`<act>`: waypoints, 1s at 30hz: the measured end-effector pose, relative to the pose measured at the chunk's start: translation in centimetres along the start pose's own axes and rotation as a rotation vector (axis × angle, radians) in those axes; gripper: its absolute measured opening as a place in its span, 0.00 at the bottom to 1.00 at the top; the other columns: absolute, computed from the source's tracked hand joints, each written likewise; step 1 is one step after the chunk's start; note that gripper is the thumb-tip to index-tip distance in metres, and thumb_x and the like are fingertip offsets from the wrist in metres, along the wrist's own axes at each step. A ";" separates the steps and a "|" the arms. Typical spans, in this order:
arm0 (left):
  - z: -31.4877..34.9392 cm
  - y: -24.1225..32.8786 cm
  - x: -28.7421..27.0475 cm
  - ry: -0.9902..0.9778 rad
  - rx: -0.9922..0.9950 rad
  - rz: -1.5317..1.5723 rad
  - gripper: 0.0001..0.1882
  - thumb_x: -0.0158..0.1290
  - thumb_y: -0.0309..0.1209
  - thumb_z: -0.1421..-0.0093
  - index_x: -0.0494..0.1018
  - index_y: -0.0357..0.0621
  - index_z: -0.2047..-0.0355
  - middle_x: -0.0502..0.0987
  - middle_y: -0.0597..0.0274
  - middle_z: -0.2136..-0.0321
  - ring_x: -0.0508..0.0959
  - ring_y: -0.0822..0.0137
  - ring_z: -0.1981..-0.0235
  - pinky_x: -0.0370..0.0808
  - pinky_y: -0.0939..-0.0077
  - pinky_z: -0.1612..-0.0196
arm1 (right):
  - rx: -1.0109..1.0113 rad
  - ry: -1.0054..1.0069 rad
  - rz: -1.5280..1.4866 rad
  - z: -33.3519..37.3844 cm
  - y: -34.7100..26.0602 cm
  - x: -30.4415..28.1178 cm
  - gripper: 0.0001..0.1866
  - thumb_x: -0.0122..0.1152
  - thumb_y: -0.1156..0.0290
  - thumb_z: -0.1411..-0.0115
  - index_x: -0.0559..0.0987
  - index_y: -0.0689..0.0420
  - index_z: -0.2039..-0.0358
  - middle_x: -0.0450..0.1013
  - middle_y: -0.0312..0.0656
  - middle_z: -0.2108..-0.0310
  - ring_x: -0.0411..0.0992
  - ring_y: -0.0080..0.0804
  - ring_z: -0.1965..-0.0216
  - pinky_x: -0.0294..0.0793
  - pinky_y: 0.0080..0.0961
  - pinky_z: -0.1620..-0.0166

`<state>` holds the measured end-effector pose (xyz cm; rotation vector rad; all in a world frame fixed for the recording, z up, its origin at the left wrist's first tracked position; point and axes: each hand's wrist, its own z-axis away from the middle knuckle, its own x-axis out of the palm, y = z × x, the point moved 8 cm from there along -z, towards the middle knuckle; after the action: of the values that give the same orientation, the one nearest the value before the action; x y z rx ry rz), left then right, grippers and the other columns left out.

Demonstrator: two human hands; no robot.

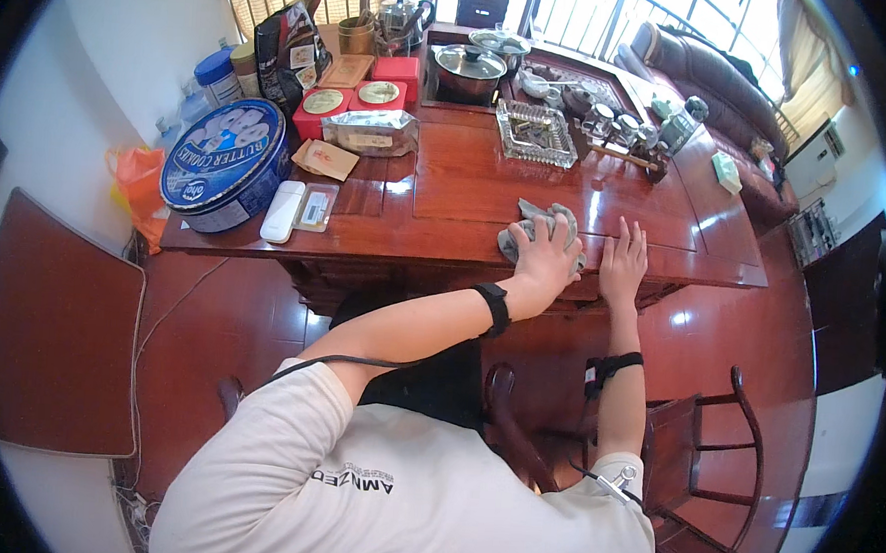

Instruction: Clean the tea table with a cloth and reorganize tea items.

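My left hand [547,265] presses down on a crumpled grey cloth [538,219] near the front edge of a glossy red-brown wooden table [457,192], its fingers curled over the fabric. Just to the right, my right hand [624,264] lies with its fingers stretched out at the table's edge, holding nothing. A square glass ashtray [537,134] sits beyond the cloth, with what look like cigarette butts inside.
At left stand a round blue cookie tin [223,165], a white slim device [283,212], red tins [380,95] and a silver packet [372,133]. Farther back are a lidded pot [470,70] and small glass jars [626,131]. A wooden chair [708,471] stands at right.
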<state>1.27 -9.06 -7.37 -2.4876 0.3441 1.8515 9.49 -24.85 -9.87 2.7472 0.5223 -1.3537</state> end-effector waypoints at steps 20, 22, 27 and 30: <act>10.0 -17.8 -10.0 0.351 -0.105 0.243 0.44 0.57 0.57 0.46 0.52 0.62 0.33 0.53 0.40 0.39 0.55 0.38 0.38 0.54 0.26 0.44 | -0.198 -0.182 -0.473 -1.2 -13.0 -2.0 0.28 0.51 0.56 0.34 0.62 0.50 0.37 0.55 0.56 0.37 0.53 0.56 0.36 0.50 0.59 0.38; 12.4 -21.4 -11.9 0.536 -0.189 0.158 0.38 0.59 0.53 0.46 0.62 0.53 0.39 0.60 0.43 0.43 0.60 0.42 0.43 0.59 0.37 0.44 | -0.289 -0.244 -0.614 -0.9 -18.7 -4.8 0.29 0.55 0.56 0.37 0.64 0.49 0.37 0.54 0.56 0.36 0.51 0.58 0.35 0.49 0.54 0.36; 16.7 -26.5 -13.1 0.381 -0.516 -0.331 0.26 0.58 0.51 0.46 0.76 0.41 0.58 0.66 0.48 0.50 0.64 0.51 0.49 0.62 0.50 0.48 | -0.510 -0.309 -0.594 -0.4 -27.3 -5.7 0.34 0.60 0.50 0.42 0.64 0.45 0.37 0.52 0.54 0.35 0.47 0.60 0.33 0.46 0.55 0.34; 17.7 -28.4 -11.5 0.215 -0.660 -0.385 0.31 0.56 0.55 0.46 0.76 0.36 0.57 0.67 0.47 0.50 0.64 0.52 0.49 0.63 0.52 0.50 | -0.574 -0.295 -0.476 0.2 -29.1 -3.4 0.35 0.65 0.48 0.46 0.67 0.42 0.39 0.53 0.53 0.36 0.48 0.61 0.34 0.49 0.53 0.35</act>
<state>-13.24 23.11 -4.89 -2.8534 -0.8248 1.7269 -1.64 1.61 -4.01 1.9923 1.3491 -1.3662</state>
